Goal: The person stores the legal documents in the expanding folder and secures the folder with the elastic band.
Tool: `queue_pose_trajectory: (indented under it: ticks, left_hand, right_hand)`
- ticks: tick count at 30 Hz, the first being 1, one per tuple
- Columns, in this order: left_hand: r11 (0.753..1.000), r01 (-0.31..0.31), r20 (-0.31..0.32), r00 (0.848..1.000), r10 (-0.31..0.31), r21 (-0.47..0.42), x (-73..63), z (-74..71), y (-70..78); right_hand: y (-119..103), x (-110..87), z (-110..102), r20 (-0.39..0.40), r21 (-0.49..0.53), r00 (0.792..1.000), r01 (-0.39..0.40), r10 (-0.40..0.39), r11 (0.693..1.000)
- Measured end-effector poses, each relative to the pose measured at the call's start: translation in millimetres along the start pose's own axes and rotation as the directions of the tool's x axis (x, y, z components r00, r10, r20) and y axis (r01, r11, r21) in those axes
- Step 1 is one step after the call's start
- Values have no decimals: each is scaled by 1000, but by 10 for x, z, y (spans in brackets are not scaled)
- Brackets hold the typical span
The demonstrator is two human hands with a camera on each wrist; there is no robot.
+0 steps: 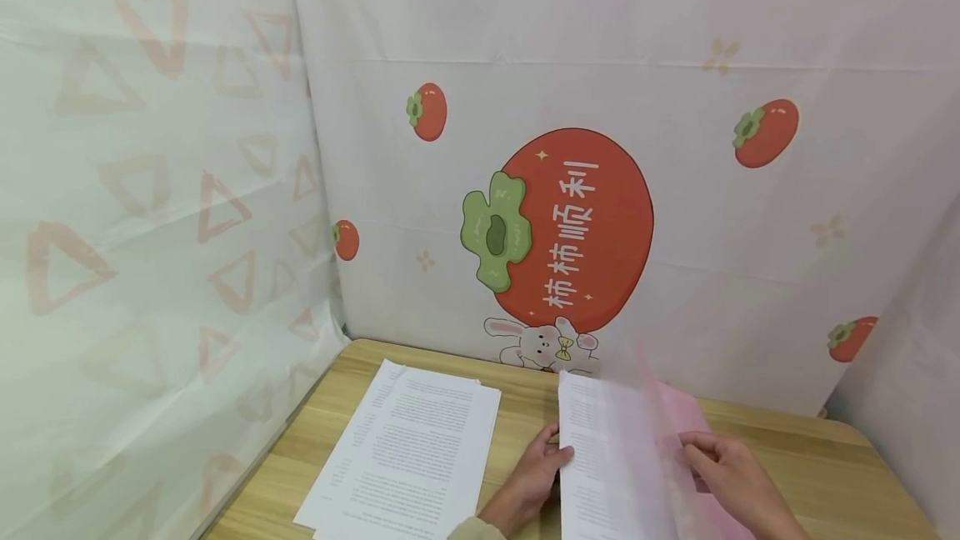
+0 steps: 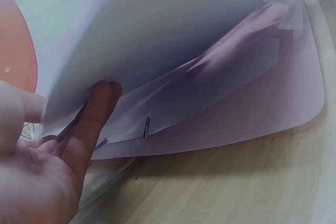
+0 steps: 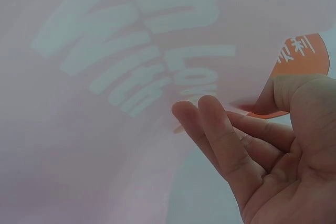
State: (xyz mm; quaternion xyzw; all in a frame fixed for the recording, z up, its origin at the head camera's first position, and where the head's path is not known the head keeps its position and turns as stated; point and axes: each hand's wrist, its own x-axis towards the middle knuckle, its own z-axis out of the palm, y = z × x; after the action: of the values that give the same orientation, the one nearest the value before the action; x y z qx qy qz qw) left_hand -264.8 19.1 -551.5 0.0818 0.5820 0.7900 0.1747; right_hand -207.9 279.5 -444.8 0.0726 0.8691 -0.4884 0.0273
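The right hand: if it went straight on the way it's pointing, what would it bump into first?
The pink cover, whose edge the right hand seems to pinch. Beyond it, the printed sheets held by the left hand look next, though depth is hard to judge.

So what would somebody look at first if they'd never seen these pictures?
Probably the giant red fruit with white writing, in the middle of the pale wall sheet, with a cartoon bunny right under it. Next, below and to the right, the left hand holds white pages while the right hand holds a see-through pink sheet.
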Motion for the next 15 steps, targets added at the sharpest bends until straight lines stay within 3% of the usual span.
queue_pose_trajectory:
  ticks: [9, 15]
  left_hand:
    - [996, 44, 9, 999, -43, -79, 5, 7, -55]
    - [997, 32, 36, 999, -30, -65, 24, 30, -90]
  right_hand:
    - [10, -8, 5, 15, 2, 1000, 10, -10, 1000]
    - [-2, -34, 2, 3, 8, 1000, 19, -19, 1000]
